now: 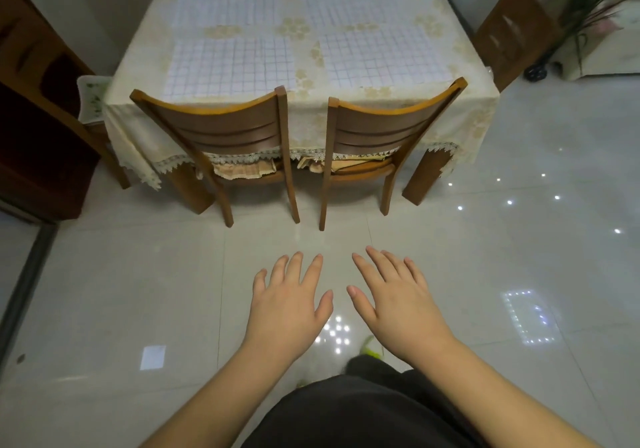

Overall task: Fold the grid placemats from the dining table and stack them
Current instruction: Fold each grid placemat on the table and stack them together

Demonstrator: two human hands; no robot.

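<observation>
The fingers (313, 267) of the left hand (289, 303) are spread and flat, palm down, pinching nothing; the right hand (394, 305) mirrors it just beside, thumbs nearly meeting. Both hover over the glossy pale tiled floor (104, 291), well apart from any cloth, which suggests the person stands back from the work with nothing yet taken up (no fold has begun, judging by the flat mats).

Beyond the hands stand two brown wooden slat-backed chairs (225, 128), tucked under the near edge of the rectangular dining table draped in a cream floral lace-trimmed tablecloth (304, 31). They block direct reach, so a step round or a lean over them seems likely.

On the table lie four white placemats with a thin dark grid: near left (230, 66), near right (381, 57), far left (227, 7) and far right (353, 5). Each lies flat, one per seat, long axis running left to right along the table's length.
</observation>
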